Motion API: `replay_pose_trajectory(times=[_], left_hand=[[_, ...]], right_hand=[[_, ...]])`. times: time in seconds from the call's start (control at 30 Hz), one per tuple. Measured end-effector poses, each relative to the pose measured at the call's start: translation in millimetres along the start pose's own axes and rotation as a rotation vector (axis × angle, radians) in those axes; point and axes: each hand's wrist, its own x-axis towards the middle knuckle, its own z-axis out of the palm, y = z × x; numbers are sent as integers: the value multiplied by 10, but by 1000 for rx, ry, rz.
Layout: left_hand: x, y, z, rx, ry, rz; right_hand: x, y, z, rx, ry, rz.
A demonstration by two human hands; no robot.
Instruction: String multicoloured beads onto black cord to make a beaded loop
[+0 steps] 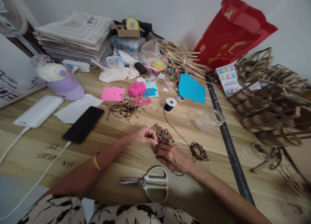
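My left hand [145, 135] is closed in a pinch at the near edge of a pile of small multicoloured beads [163, 134]. A short bit of black cord shows between its fingertips and my right hand [175, 158]. The right hand's fingers are pressed together on the cord, palm down, and hide most of it. A cord end with a small yellowish bit [174, 173] comes out below that hand. To its right lies a coil of strung beads [199, 151]. From the white spool of black cord [170, 105], a black line [178, 133] runs down beside the coil.
Scissors [148, 182] lie in front of my hands. Beyond are tangled black cord pieces [125, 108], pink yarn [137, 89] and blue paper [191, 88]. A clear cup [210, 119] lies at right, a phone [84, 124] at left. Brown wooden models [274, 110] crowd the right side.
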Motion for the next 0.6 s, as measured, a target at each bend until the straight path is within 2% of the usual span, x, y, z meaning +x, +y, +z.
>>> replay_pose_trajectory(times=[0.13, 0.33, 0.47, 0.6], left_hand=[[-16, -58, -41, 44, -41, 24], [-18, -139, -100, 84, -99, 45], [-19, -127, -97, 125, -127, 33], [-28, -107, -79, 163, -130, 28]], right_hand=[[-161, -41, -20, -20, -59, -12], [-456, -59, -35, 59, -42, 93], [-479, -194, -214, 94, 77, 124], [-311, -380, -368, 236, 180, 146]])
